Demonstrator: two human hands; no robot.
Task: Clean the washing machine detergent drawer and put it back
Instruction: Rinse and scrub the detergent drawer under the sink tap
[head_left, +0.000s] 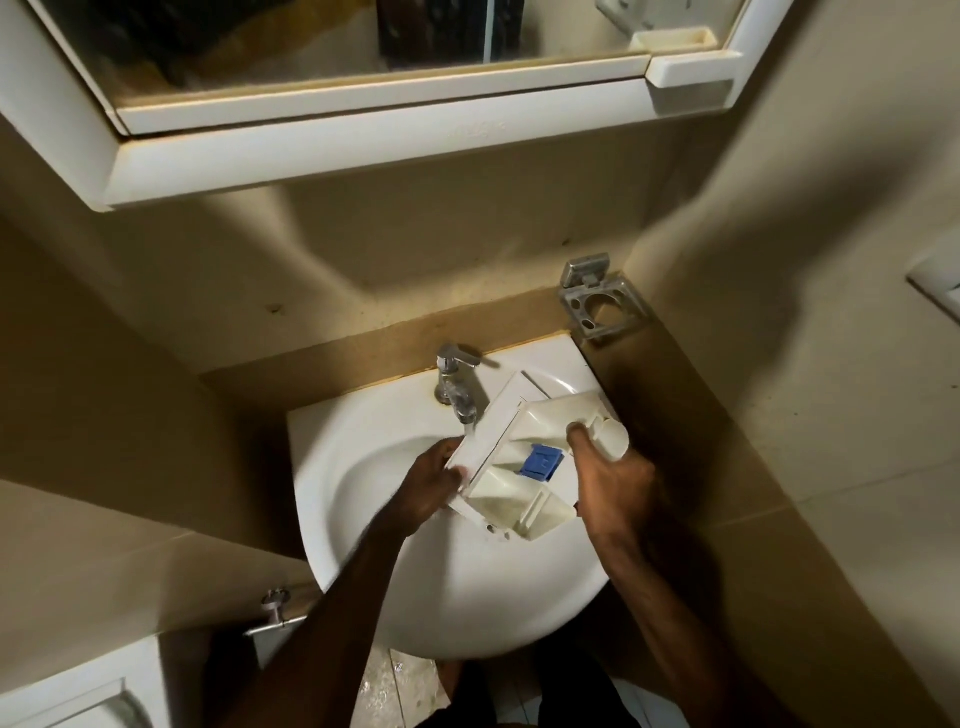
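Two bare forearms reaching in from below, over a round white basin (363, 545) of smooth glazed ceramic. Left hand (434, 486) closed around the near end of the drawer's flat front panel, fingers curled under its edge. Right hand (613, 480) clamped on the far side of the drawer body, thumb pressed by a rounded cylindrical stub at its corner. Detergent drawer (519, 467) held tilted above the bowl, out of the machine: hard moulded plastic, off-white and slightly yellowed, boxy, split into open compartments, with a small blue insert (542, 461) in the middle one. Just beyond, a chrome tap (457, 382), spout right beside the front panel; running water too hard to tell. Judged mid-task: removal done, rinsing apparently in hand, drying and refitting still to come. Farther back, a matt beige wall, a grey metal holder (597, 301) and a white-framed mirror cabinet (363, 130).
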